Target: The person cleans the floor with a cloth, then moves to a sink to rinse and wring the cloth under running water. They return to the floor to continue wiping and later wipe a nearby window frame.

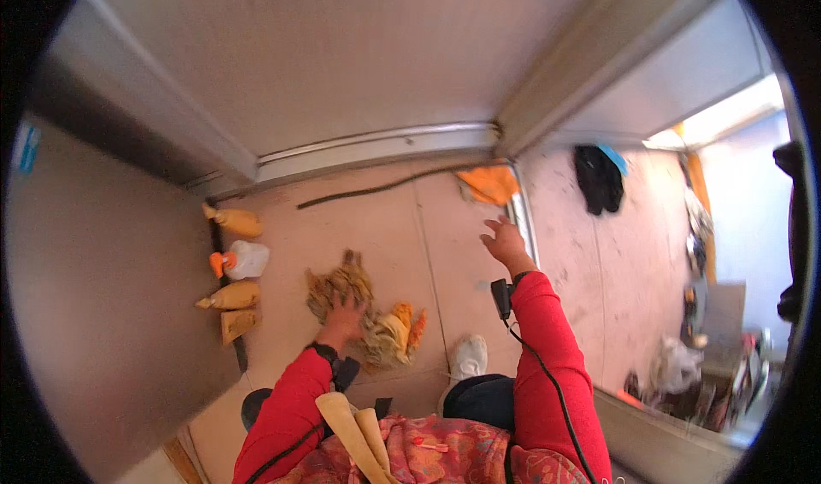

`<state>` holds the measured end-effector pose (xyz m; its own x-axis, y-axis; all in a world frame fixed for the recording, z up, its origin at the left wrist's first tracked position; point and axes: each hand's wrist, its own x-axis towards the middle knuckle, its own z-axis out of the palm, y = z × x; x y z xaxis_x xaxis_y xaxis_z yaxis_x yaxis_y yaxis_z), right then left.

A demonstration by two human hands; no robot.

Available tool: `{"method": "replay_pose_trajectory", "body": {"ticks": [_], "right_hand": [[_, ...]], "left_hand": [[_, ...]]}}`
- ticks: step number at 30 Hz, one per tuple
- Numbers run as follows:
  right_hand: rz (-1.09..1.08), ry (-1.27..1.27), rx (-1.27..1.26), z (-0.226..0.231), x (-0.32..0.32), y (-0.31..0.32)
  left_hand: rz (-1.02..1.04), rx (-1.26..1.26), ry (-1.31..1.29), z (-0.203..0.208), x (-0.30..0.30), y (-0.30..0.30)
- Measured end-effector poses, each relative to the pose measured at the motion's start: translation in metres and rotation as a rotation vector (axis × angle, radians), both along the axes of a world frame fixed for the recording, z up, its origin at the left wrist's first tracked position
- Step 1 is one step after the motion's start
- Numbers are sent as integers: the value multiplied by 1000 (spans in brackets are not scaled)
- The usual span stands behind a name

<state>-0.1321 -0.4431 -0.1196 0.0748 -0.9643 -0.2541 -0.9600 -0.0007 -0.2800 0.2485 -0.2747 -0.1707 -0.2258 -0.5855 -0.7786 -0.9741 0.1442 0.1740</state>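
Nearest the body, a white shoe (469, 357) is resting on the pinkish floor (462, 279). Just beyond, a crumpled pale-and-orange cloth (390, 337) is lying against a bunched yellowish-brown rag (323, 289), which the left hand (344, 320) is touching from above; its fingers are lying over the rag, though whether they are gripping it I cannot tell. To the left, two yellowish bottles and a translucent white bottle with an orange top (248, 260) are lining the grey panel (111, 287). Farther out, the right hand (506, 243) is reaching forward, empty, fingers spreading, near a bright orange cloth (491, 184). A long dark strip (368, 191) is stretching leftward from that cloth.
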Motion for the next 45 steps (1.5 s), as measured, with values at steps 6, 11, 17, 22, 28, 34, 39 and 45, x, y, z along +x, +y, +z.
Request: {"method": "replay_pose_trajectory", "body": {"ticks": [6, 11, 17, 22, 28, 34, 39, 45], "right_hand": [[237, 196, -28, -54, 25, -100], [107, 91, 4, -88, 34, -118], [-246, -1527, 17, -12, 32, -110], [-377, -1155, 286, 32, 73, -97], [-158, -2086, 547, 97, 131, -79], [-84, -2219, 825, 134, 216, -53], [144, -2095, 818, 154, 293, -42], [-115, -2262, 968, 162, 344, 9]], "left_hand": [[211, -37, 287, 8, 11, 68], [600, -144, 378, 47, 4, 76], [659, -328, 382, 58, -14, 55], [745, -468, 580, 51, -23, 18], [1062, -372, 977, 79, -29, -15], [1306, -430, 1431, 158, -3, -33], [1438, -603, 1491, 230, 33, -39], [1301, -920, 1023, 286, 70, -45]]}}
